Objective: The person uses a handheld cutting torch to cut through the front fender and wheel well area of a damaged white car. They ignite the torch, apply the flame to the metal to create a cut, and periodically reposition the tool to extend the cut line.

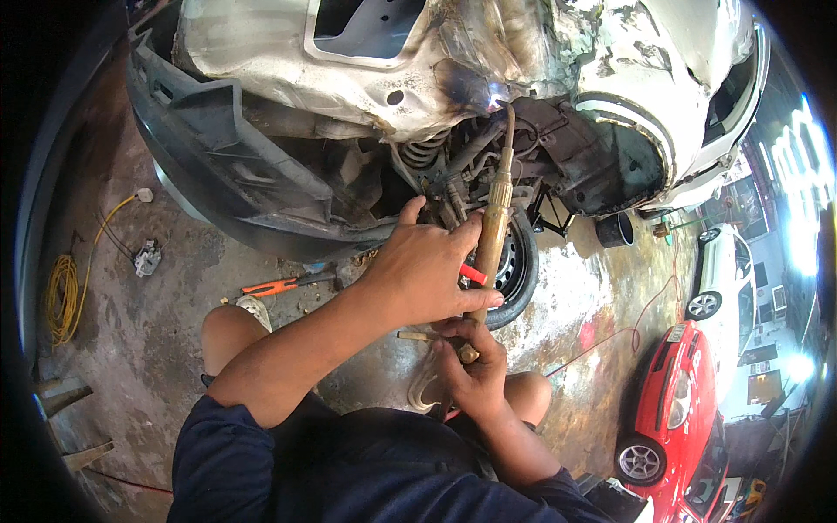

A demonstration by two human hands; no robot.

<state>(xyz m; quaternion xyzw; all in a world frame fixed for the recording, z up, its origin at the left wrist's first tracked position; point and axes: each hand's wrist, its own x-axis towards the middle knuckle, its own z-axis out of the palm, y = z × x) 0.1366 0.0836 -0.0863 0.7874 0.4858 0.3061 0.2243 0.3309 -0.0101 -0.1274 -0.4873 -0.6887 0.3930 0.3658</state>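
A brass gas torch (493, 235) points up and away from me. Its bent tip ends at a small bright flame (497, 98) against the scorched edge of a car's bare metal body panel (357, 96). My left hand (418, 270) closes on the torch's body from the left, thumb and forefinger against it, another finger sticking out. Beside that hand a short red piece (472, 275) shows; its kind and most of its length are hidden. Lower down, my right hand (475, 370) grips the torch's rear end by its valve knob.
A dark bumper (261, 192) curves across the left. Behind the torch are a coil spring (423, 152) and a wheel (521, 275). An orange-handled tool (270, 287) and a coiled yellow cord (63, 296) lie on the floor. A black bucket (615, 230) and red car (676, 392) stand right.
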